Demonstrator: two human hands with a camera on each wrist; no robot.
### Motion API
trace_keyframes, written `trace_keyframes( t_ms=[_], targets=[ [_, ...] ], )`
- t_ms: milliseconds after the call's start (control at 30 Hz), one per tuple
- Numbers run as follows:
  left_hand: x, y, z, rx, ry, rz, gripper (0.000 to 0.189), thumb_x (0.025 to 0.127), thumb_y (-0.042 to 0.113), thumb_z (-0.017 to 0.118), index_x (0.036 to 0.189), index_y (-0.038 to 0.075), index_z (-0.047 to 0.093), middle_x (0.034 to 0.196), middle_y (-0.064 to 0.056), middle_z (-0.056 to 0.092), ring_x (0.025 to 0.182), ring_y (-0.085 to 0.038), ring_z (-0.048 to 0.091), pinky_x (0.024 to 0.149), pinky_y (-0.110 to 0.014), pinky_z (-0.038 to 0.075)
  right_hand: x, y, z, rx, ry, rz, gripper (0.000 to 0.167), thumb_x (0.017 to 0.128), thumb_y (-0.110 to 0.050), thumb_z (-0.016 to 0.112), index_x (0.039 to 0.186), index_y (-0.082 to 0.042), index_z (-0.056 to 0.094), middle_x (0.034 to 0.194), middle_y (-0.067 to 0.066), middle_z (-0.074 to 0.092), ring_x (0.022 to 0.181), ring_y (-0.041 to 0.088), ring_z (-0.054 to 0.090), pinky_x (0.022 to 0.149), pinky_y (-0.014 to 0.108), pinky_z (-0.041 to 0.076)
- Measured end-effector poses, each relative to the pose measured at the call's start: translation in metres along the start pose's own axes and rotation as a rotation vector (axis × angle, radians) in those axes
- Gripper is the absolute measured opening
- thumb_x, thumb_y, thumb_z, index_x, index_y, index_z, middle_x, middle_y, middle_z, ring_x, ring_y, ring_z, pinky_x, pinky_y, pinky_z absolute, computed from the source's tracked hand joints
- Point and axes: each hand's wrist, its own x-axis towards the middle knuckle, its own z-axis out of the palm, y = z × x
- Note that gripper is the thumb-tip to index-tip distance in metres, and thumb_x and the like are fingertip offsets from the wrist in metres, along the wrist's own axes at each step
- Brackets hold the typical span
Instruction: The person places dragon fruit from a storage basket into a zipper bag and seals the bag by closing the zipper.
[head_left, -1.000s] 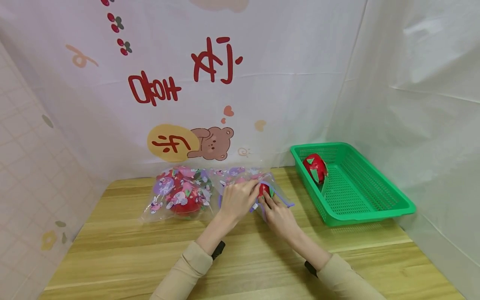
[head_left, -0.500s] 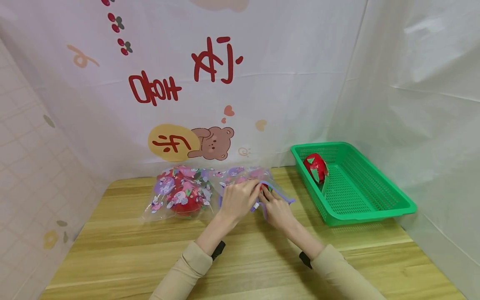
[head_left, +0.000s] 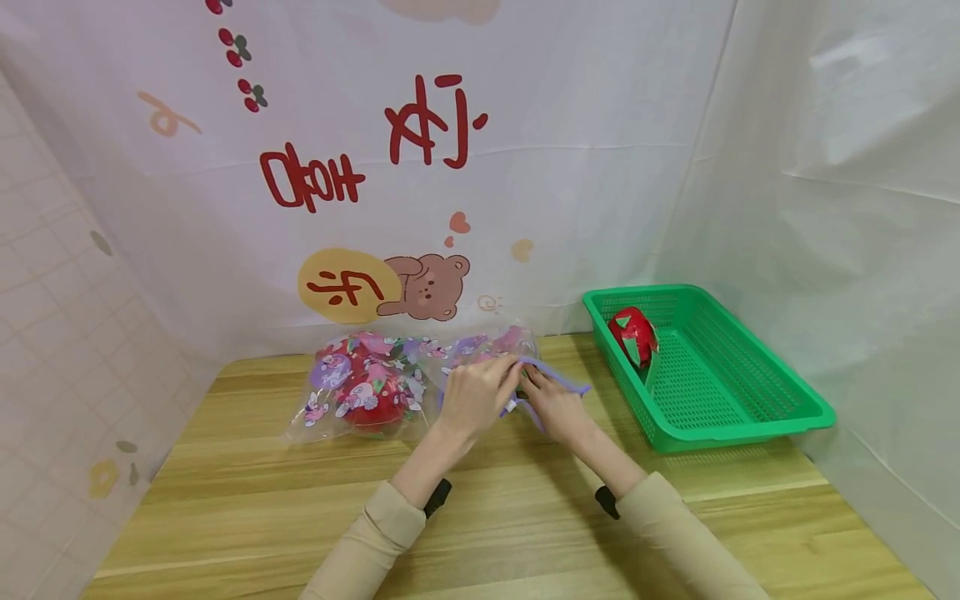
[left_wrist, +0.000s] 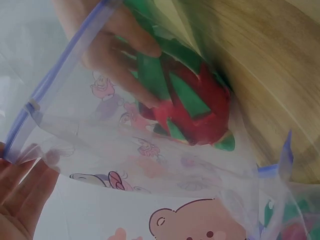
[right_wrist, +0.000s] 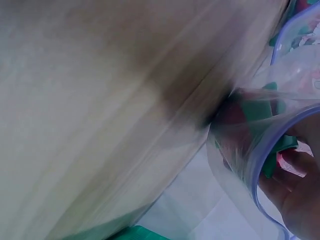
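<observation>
My left hand [head_left: 474, 398] pinches the rim of a clear printed zip bag [left_wrist: 105, 145] with a purple edge, holding its mouth up. Through that mouth reaches my right hand [head_left: 557, 408]; in the left wrist view its fingers lie on either side of a red dragon fruit [left_wrist: 197, 110] with green scales, gripping it inside the bag. The right wrist view shows the same fruit [right_wrist: 235, 120] behind the clear plastic, low by the table. From the head view the fruit is mostly hidden by the hands.
Left of the hands lies another printed bag [head_left: 315, 423] filled with red and green fruit. A green basket [head_left: 720, 437] stands at the right with one dragon fruit [head_left: 634, 337] against its left wall. A white printed curtain [head_left: 570, 208] closes off the wood table's [head_left: 300, 517] back.
My right hand has pushed further forward into the bag, carrying the dragon fruit with it, so the red fruit has slipped from sight in the head view. The left hand stays at the rim.
</observation>
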Motion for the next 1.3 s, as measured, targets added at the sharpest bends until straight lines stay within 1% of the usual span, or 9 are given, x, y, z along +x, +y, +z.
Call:
trace_keyframes(
  t_ms=[167, 300, 367, 533, 733, 900, 1000, 1167, 1300],
  targets=[
    [0.001, 0.0, 0.001, 0.019, -0.03, -0.012, 0.013, 0.09, 0.017, 0.062, 0.093, 0.009, 0.072, 0.075, -0.001, 0.074, 0.043, -0.006, 0.051, 0.038, -0.01, 0.027, -0.006, 0.0, 0.0, -0.022, 0.012, -0.019, 0.047, 0.084, -0.018, 0.071, 0.128, -0.011, 0.059, 0.127, 0.015, 0.062, 0.108, 0.032, 0.065, 0.053, 0.033, 0.057],
    [0.001, 0.0, 0.0, 0.029, -0.039, -0.015, 0.013, 0.09, 0.016, 0.062, 0.093, 0.009, 0.072, 0.076, -0.001, 0.074, 0.043, -0.006, 0.052, 0.038, -0.01, 0.029, -0.011, -0.003, 0.0, -0.069, 0.055, -0.069, 0.045, 0.08, -0.01, 0.073, 0.124, -0.009, 0.063, 0.125, 0.018, 0.063, 0.107, 0.033, 0.065, 0.059, 0.034, 0.059],
    [0.001, -0.001, 0.0, 0.022, -0.038, -0.014, 0.013, 0.09, 0.016, 0.062, 0.093, 0.008, 0.072, 0.074, -0.001, 0.073, 0.042, -0.005, 0.05, 0.039, -0.009, 0.027, -0.013, -0.004, -0.001, -0.081, 0.055, -0.077, 0.048, 0.077, -0.005, 0.074, 0.124, -0.01, 0.063, 0.128, 0.017, 0.062, 0.107, 0.034, 0.065, 0.057, 0.032, 0.058],
    [0.001, -0.003, 0.0, 0.021, -0.026, 0.0, 0.012, 0.09, 0.016, 0.063, 0.092, 0.008, 0.072, 0.072, -0.001, 0.073, 0.042, -0.006, 0.051, 0.039, -0.009, 0.025, -0.013, -0.007, 0.0, -0.097, 0.013, -0.062, 0.053, 0.074, 0.0, 0.075, 0.125, -0.011, 0.062, 0.134, 0.015, 0.058, 0.111, 0.034, 0.063, 0.052, 0.03, 0.057],
    [0.0, -0.003, -0.001, 0.034, -0.004, 0.038, 0.011, 0.088, 0.014, 0.065, 0.092, 0.007, 0.072, 0.076, -0.002, 0.074, 0.045, -0.007, 0.058, 0.038, -0.01, 0.031, -0.009, -0.01, -0.001, -0.085, 0.001, -0.03, 0.061, 0.073, 0.0, 0.076, 0.131, -0.009, 0.057, 0.137, 0.015, 0.055, 0.112, 0.032, 0.062, 0.058, 0.031, 0.058],
    [-0.002, -0.003, -0.001, 0.028, 0.024, 0.063, 0.009, 0.085, 0.011, 0.068, 0.092, 0.007, 0.072, 0.077, -0.002, 0.074, 0.048, -0.008, 0.06, 0.039, -0.012, 0.036, -0.005, -0.011, -0.002, -0.081, -0.028, 0.005, 0.061, 0.075, 0.0, 0.074, 0.132, -0.01, 0.053, 0.133, 0.014, 0.057, 0.112, 0.031, 0.062, 0.052, 0.029, 0.056],
    [-0.003, -0.003, -0.001, 0.014, 0.028, 0.081, 0.009, 0.086, 0.011, 0.067, 0.091, 0.006, 0.071, 0.076, -0.002, 0.074, 0.049, -0.007, 0.06, 0.04, -0.011, 0.038, -0.002, -0.01, -0.003, -0.109, -0.041, 0.015, 0.065, 0.071, 0.003, 0.077, 0.13, -0.013, 0.053, 0.13, 0.011, 0.06, 0.109, 0.028, 0.064, 0.047, 0.024, 0.053],
    [-0.003, -0.003, -0.002, 0.005, 0.039, 0.106, 0.008, 0.086, 0.011, 0.066, 0.091, 0.006, 0.07, 0.074, -0.002, 0.073, 0.045, -0.004, 0.055, 0.039, -0.009, 0.033, 0.007, -0.009, -0.003, -0.198, -0.003, -0.021, 0.067, 0.064, 0.003, 0.081, 0.124, -0.013, 0.056, 0.12, 0.006, 0.062, 0.103, 0.023, 0.065, 0.056, 0.021, 0.055],
    [-0.003, -0.003, -0.002, 0.001, 0.045, 0.102, 0.008, 0.086, 0.01, 0.066, 0.091, 0.006, 0.071, 0.075, -0.002, 0.073, 0.046, -0.005, 0.056, 0.04, -0.009, 0.035, 0.012, -0.007, -0.002, -0.198, 0.007, -0.031, 0.059, 0.066, 0.002, 0.081, 0.119, -0.012, 0.059, 0.115, 0.005, 0.063, 0.097, 0.021, 0.066, 0.06, 0.022, 0.055]
  ],
)
